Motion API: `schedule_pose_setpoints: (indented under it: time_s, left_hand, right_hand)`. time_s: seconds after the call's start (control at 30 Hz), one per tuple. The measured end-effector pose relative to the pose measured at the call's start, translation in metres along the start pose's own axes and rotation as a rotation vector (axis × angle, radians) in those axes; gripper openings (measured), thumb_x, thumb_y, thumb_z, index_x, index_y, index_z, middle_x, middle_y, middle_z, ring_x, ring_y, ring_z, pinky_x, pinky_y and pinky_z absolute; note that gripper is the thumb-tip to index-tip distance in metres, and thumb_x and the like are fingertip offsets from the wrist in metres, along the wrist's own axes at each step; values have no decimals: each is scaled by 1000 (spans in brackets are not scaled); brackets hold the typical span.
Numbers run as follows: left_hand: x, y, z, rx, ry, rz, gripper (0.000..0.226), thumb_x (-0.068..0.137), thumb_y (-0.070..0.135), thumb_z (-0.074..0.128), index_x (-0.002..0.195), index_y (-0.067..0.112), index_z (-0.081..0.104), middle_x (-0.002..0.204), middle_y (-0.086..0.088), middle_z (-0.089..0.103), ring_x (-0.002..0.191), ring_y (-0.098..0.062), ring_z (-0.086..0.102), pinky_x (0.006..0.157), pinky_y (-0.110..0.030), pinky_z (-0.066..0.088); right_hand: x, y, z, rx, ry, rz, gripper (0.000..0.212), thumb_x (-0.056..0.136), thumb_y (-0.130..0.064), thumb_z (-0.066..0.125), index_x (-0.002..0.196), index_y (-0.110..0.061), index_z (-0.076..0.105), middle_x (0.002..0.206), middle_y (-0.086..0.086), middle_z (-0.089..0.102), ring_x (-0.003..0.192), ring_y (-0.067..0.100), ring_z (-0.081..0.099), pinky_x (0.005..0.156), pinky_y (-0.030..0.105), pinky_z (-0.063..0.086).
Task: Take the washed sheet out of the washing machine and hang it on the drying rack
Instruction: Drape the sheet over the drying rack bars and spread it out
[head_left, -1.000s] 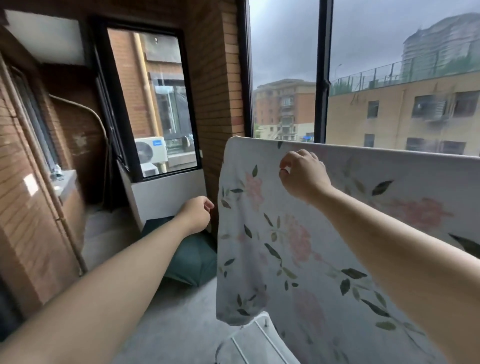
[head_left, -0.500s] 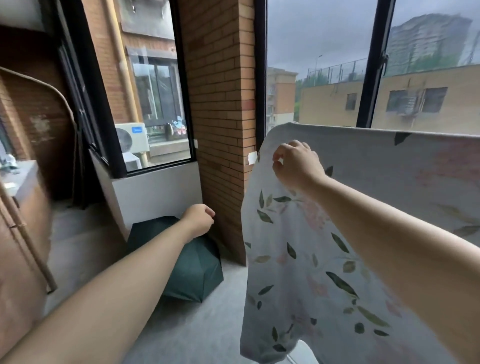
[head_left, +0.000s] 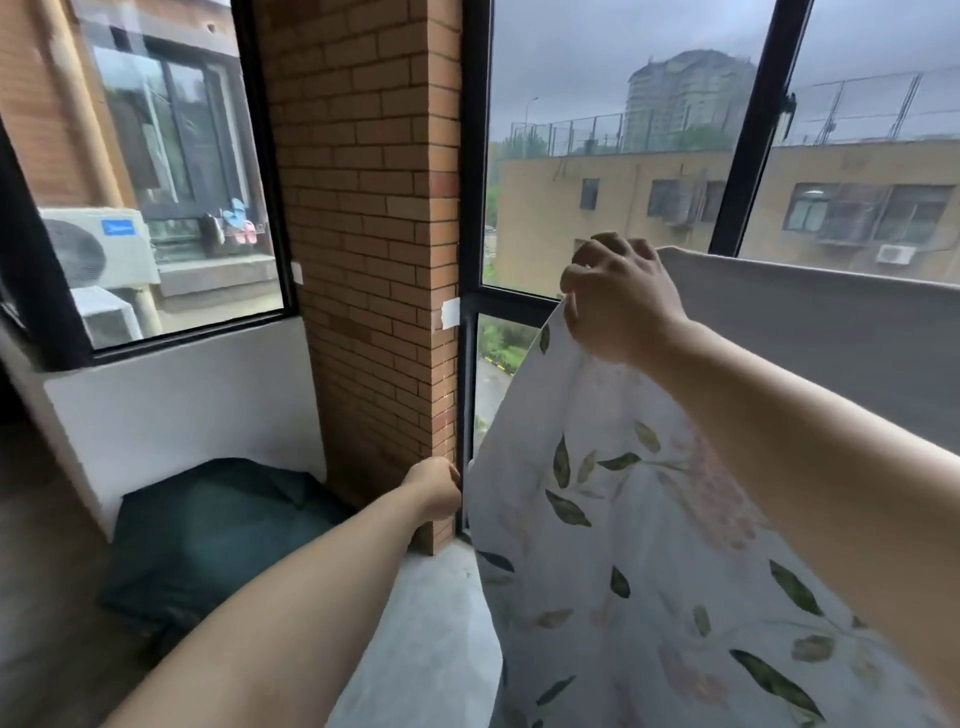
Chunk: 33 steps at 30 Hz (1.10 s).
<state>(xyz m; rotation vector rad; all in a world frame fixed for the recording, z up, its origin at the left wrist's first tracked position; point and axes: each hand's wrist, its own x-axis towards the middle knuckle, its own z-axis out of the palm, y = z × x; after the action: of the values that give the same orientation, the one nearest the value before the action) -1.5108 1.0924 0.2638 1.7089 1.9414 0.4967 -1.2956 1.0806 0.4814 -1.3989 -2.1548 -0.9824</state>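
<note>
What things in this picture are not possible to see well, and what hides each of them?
Head view:
- Drying rack: no bar shows; the sheet covers whatever carries its top edge.
- Left hand: fingers turned away, so a grip on the sheet's edge cannot be told.
- Right hand: grips the sheet's top corner; fingertips curl out of sight.
- Sheet's lower end: cut off by the bottom edge.
- Washing machine: outside the frame.

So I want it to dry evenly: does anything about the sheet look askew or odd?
Nothing damaged or spilled. The sheet isn't hanging straight yet: the right hand grips its top corner, and the side edge slants down toward the left hand.
</note>
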Motion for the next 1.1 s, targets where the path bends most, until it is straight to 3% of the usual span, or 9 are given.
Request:
schedule_pose_setpoints:
  time_s: [0.2, 0.43, 0.53, 0.7, 0.77, 0.83, 0.9, 0.97, 1.1]
  left_hand:
    - [76, 3, 6, 146, -109, 165, 51, 73, 19, 71, 121, 24, 56, 120, 2, 62, 111, -25, 59, 91, -37, 54]
    - [156, -18, 27, 287, -347, 465, 31, 77, 25, 54, 104, 18, 68, 109, -4, 70, 104, -28, 63, 80, -30, 49]
    - [185, -38, 26, 144, -508, 497, 38, 75, 30, 48, 99, 9, 69, 105, -8, 70, 97, -25, 64, 78, -31, 47]
    - [210, -60, 6, -418, -803, 175, 24, 69, 21, 67, 83, 5, 55, 69, -13, 55, 58, -22, 51, 63, -29, 42]
    - [215, -68, -10, -576, -1096, -21, 45, 72, 42, 73, 92, 4, 58, 59, -7, 48, 50, -19, 41, 54, -27, 36]
    - [219, -75, -23, -664, -1387, -156, 91, 68, 84, 54, 101, 1, 67, 76, -11, 58, 69, -23, 53, 66, -33, 43]
    - [222, -74, -28, -709, -1425, -222, 108, 74, 92, 23, 112, 4, 72, 111, -17, 70, 104, -32, 65, 89, -40, 49]
    - [213, -65, -39, -738, -1373, -186, 82, 90, 77, 30, 118, 11, 71, 120, -12, 69, 110, -29, 66, 95, -41, 49]
    - [203, -37, -64, -1033, -1237, -79, 34, 94, 27, 52, 102, 3, 74, 93, -14, 75, 80, -27, 73, 79, -37, 56]
  right_hand:
    - [44, -7, 24, -235, -192, 68, 20, 86, -28, 52, 91, -19, 69, 101, 6, 65, 102, 28, 54, 95, 43, 33]
    - [53, -13, 42, -374, -268, 235, 29, 89, -39, 44, 78, -21, 64, 84, 3, 64, 83, 25, 56, 85, 40, 34]
    - [54, -20, 44, -465, -279, 334, 29, 90, -37, 42, 75, -20, 59, 83, 4, 65, 82, 25, 55, 86, 40, 34]
    - [67, -40, 53, -595, -378, 518, 41, 93, -40, 37, 86, -16, 70, 91, 9, 67, 92, 29, 52, 92, 42, 31]
    - [70, -49, 54, -616, -432, 544, 44, 95, -41, 36, 94, -16, 72, 100, 11, 66, 103, 31, 50, 97, 43, 29]
    - [74, -55, 51, -628, -493, 568, 47, 96, -42, 33, 101, -16, 72, 106, 11, 64, 108, 32, 48, 99, 43, 28]
    - [76, -55, 46, -624, -561, 598, 49, 96, -43, 30, 105, -19, 72, 110, 11, 62, 110, 32, 46, 102, 44, 27]
    - [78, -55, 43, -627, -613, 603, 52, 97, -45, 27, 105, -20, 72, 112, 11, 60, 112, 32, 45, 104, 44, 26]
    - [79, -55, 42, -637, -642, 605, 54, 98, -49, 25, 109, -22, 71, 116, 10, 60, 117, 32, 44, 105, 45, 26]
